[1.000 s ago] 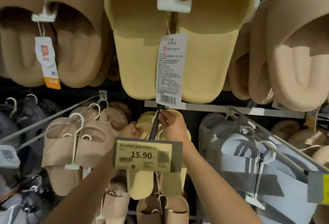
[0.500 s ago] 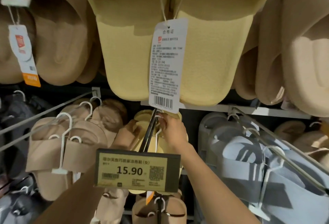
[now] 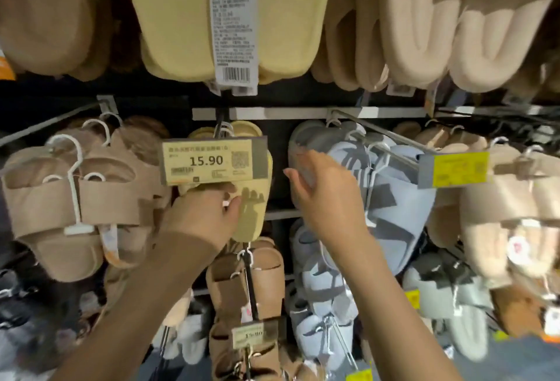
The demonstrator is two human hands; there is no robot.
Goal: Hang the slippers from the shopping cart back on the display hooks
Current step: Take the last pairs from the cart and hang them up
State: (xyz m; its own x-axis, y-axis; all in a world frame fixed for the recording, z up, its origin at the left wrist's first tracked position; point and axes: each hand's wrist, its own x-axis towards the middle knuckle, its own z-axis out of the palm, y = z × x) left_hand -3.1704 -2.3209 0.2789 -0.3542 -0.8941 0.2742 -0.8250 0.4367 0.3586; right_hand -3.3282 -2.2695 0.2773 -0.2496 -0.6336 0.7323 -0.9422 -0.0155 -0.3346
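Slippers (image 3: 251, 214) now hang hooked: our right hand (image 3: 327, 199) has let go, fingers apart, left hand (image 3: 203, 217) steadying them.

Yellow slippers (image 3: 251, 211) seen as matt, smooth foam. White hangers (image 3: 72, 168) seen as glossy plastic. Display hooks (image 3: 378, 144) and rail (image 3: 303, 113) seen as dull metal. Price label (image 3: 209, 161) at 12 o'clock of left hand (image 3: 200, 217): smooth card, plastic-framed. Upper tan slippers (image 3: 454, 32): fuzzy cloth.
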